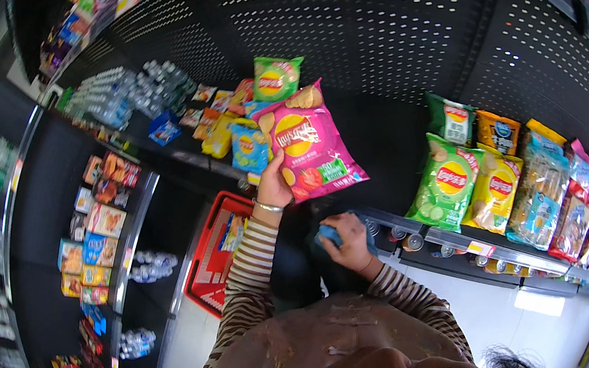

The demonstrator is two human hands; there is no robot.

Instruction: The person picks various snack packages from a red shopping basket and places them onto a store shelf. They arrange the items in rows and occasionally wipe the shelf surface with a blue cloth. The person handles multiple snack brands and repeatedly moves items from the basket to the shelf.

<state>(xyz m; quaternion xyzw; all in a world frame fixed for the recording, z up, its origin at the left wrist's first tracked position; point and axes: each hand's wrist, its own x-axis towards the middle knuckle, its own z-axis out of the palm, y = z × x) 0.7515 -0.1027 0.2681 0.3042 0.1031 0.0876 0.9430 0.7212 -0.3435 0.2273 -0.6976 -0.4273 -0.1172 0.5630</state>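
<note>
My left hand [275, 182] grips the lower left side of a large pink bag of Lay's chips [310, 143], held up over the black shelf. In my right hand [352, 242] is a bunched blue cloth [329, 235], close to the shelf's front edge. Behind the pink bag stands a green Lay's bag [276, 78]. A blue chip bag [249, 148] and a yellow bag [218, 137] lie to its left. Across the shelf to the right, a large green Lay's bag [445, 182] and a yellow Lay's bag [492, 188] stand upright.
A red shopping basket [201, 277] with a packet inside sits on the floor below my left forearm. Water bottles [110, 96] crowd the shelf's left end. Cans [412, 242] line a lower shelf. Boxed goods [99, 249] fill the side shelving; a perforated panel [391, 26] backs the shelf.
</note>
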